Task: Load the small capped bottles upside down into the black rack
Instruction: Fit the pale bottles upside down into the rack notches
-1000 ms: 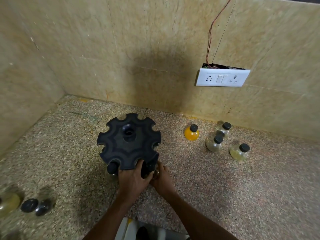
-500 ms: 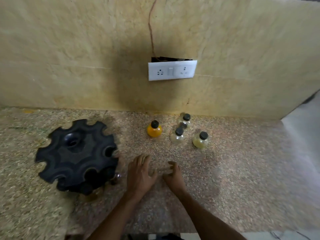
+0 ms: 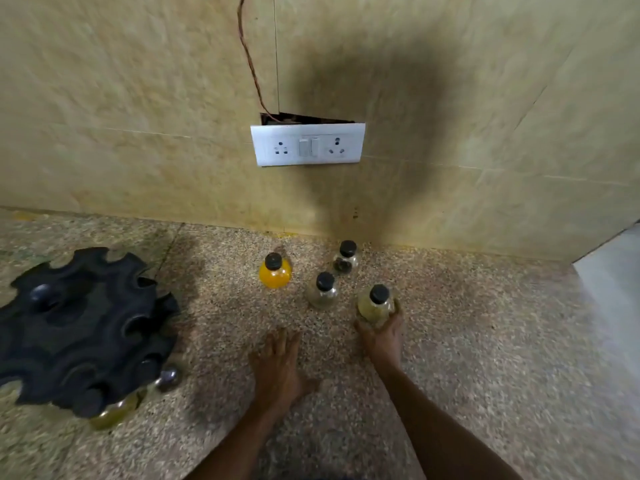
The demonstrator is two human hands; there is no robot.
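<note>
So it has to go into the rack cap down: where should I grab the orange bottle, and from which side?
Take the orange bottle round its round belly, below the black cap, coming from the near side with the left hand. It stands upright and apart from the other bottles, so fingers fit round it, the cap stays free, and the wrist can turn it over.

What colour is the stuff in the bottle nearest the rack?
Bright orange, under a black cap: the orange bottle, clear in the head view.

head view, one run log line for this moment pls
phase: pick next bottle | right hand: grips pale yellow bottle, upright on counter | left hand: open, flat on counter | black rack: partly loaded
</note>
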